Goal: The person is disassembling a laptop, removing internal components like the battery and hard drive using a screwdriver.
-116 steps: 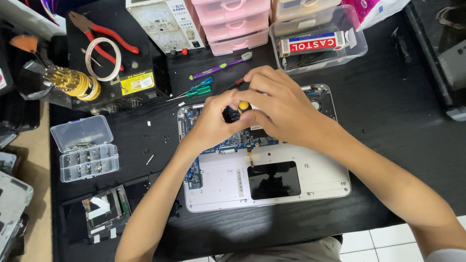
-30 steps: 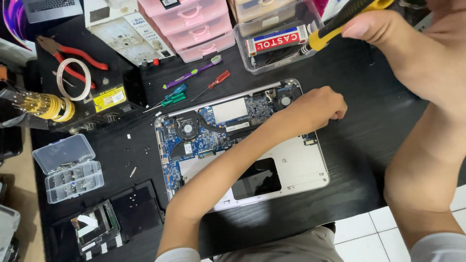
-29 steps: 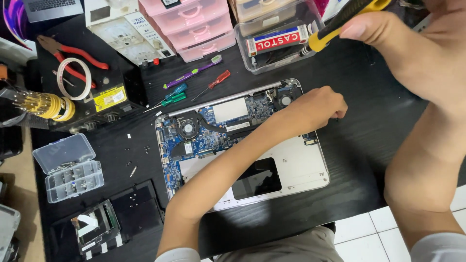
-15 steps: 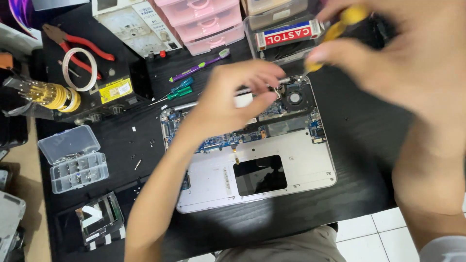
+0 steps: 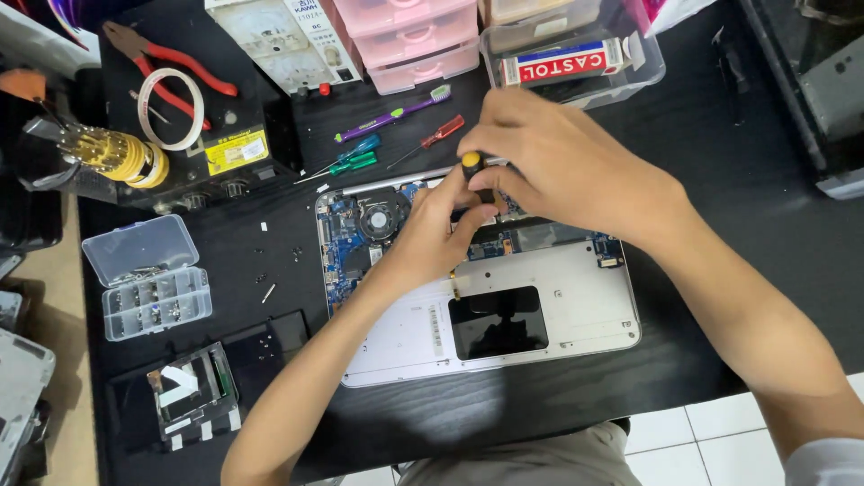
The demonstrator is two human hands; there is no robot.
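An opened silver laptop shell (image 5: 504,342) lies on the black desk with its blue circuit board (image 5: 346,238) and round fan (image 5: 378,219) exposed. My right hand (image 5: 562,166) grips a yellow-and-black screwdriver (image 5: 472,166) held upright over the board's top middle. My left hand (image 5: 436,234) pinches the screwdriver's lower shaft and rests on the board. The tip is hidden by my fingers.
A clear screw box (image 5: 153,274) sits at left, a removed component (image 5: 189,391) below it. Small screwdrivers (image 5: 355,160), red pliers (image 5: 171,63), a tape roll (image 5: 169,108), pink drawers (image 5: 414,40) and a clear tub (image 5: 576,58) line the back. Loose screws (image 5: 270,292) lie by the laptop.
My right hand came down from the upper right with the screwdriver to the board. My left hand shifted left to meet it and took the shaft.
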